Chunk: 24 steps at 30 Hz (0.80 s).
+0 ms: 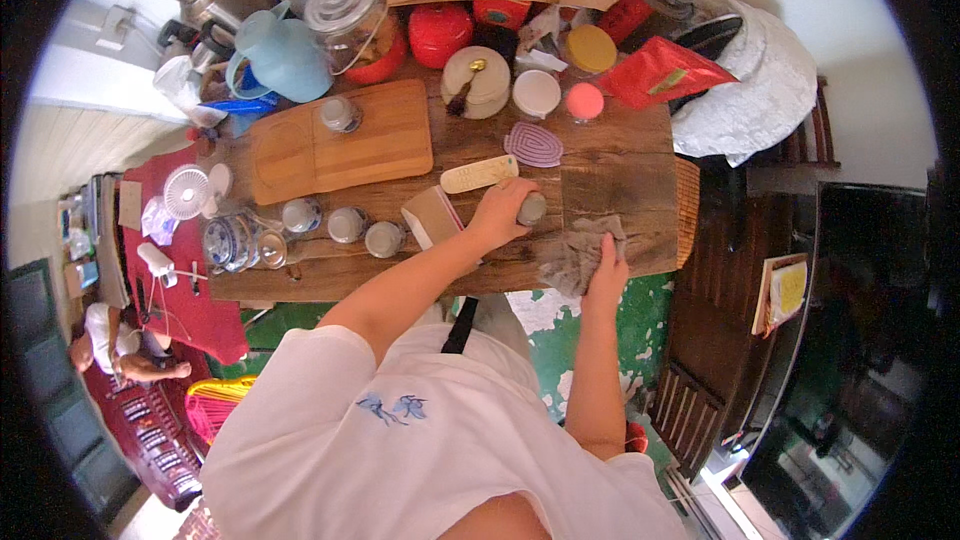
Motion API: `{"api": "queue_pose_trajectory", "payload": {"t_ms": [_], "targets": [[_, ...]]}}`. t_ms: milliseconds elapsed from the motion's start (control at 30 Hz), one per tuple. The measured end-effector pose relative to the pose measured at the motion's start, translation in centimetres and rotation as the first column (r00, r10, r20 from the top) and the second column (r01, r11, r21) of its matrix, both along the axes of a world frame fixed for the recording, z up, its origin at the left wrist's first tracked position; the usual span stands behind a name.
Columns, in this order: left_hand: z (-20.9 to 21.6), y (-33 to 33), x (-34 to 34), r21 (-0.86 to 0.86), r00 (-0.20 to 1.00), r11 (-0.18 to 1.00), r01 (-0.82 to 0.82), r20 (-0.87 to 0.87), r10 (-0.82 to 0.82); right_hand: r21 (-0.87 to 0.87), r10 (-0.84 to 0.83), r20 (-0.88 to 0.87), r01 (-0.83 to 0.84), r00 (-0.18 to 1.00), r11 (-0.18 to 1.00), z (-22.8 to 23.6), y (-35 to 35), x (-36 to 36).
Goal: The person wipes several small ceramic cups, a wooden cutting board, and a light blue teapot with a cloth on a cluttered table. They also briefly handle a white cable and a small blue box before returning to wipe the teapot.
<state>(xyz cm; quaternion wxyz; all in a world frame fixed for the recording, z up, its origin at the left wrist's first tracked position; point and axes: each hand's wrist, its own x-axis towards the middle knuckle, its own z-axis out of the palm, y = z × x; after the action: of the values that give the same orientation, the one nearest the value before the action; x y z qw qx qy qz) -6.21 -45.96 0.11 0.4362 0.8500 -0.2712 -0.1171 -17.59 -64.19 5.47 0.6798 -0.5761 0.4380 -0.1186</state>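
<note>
My left hand (pixel 497 217) is closed around a small round grey-topped jar (pixel 532 208) at the table's right front. Next to it, my right hand (pixel 604 277) grips a crumpled grey cloth (pixel 572 258) that lies partly over the table's front edge. Just beyond my left hand is a cream remote control (pixel 479 175). A notebook-like folded card (pixel 432 217) lies under my left forearm. Farther left stand three similar grey-topped jars (pixel 347 225) in a slanting row. Another such jar (pixel 340 114) sits on the wooden board (pixel 390 152).
Along the back of the wooden table (pixel 610 178) stand a blue pitcher (pixel 285 55), a large glass jar (pixel 350 20), tubs and a red pouch (pixel 665 73). A purple spiral mat (pixel 534 144) lies nearer. Glass pots (pixel 228 242) crowd the left end. A person (pixel 118 345) is at far left.
</note>
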Motion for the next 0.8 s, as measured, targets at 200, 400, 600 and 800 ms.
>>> {"api": "queue_pose_trajectory", "payload": {"t_ms": [200, 400, 600, 800], "targets": [[-1.6, 0.5, 0.2, 0.077, 1.000, 0.997, -0.007, 0.016, 0.006, 0.126, -0.073, 0.016, 0.070, 0.997, 0.990, 2.6, 1.2, 1.6], [1.7, 6.8, 1.1, -0.022, 0.908, 0.918, -0.396, 0.139, 0.395, 0.192, 0.054, 0.082, -0.069, 0.995, 0.979, 5.9, 4.7, 5.3], [0.5, 19.2, 8.8, -0.184, 0.308, 0.365, -0.913, 0.278, 0.910, 0.140, 0.132, 0.027, -0.135, 0.991, 0.981, 6.6, 9.5, 8.9], [-3.4, 24.5, 12.5, -0.088, 0.472, 0.473, -0.877, 0.033, 0.881, -0.057, 0.530, 0.036, -0.528, 0.847, 0.847, 4.2, 15.0, 11.7]]}}
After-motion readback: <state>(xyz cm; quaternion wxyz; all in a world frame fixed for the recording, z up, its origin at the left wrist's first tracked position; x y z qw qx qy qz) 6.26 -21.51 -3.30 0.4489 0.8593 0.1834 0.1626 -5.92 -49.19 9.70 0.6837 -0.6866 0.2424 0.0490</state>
